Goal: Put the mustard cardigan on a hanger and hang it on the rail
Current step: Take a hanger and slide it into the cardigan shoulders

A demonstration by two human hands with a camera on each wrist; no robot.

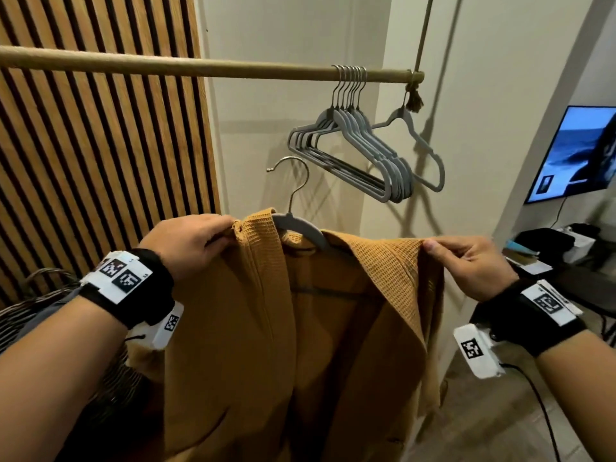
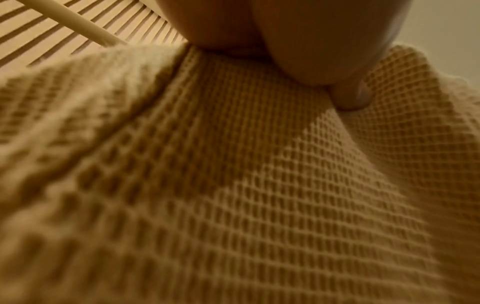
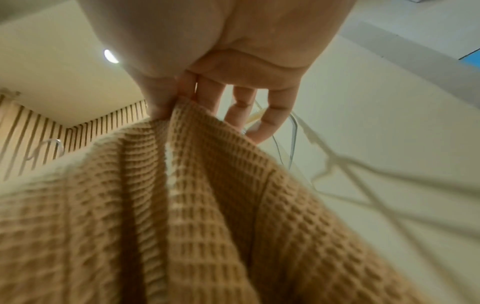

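One mustard cardigan (image 1: 240, 328) on one hanger (image 1: 296, 225); both hands (image 1: 186, 241) (image 1: 473, 261) have fingers pinching its shoulders. Only the head view shows the rail (image 1: 166, 63).

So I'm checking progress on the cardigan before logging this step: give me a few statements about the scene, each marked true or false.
1. The mustard cardigan is draped on a grey hanger. True.
2. That hanger's hook is already over the wooden rail. False: the hook is below the rail and hooked on nothing.
3. The left hand and the right hand each pinch a shoulder edge of the cardigan. True.
4. The rail carries no hangers. False: a bunch of empty grey hangers hangs near its right end.
5. A lit screen is on the right. True.
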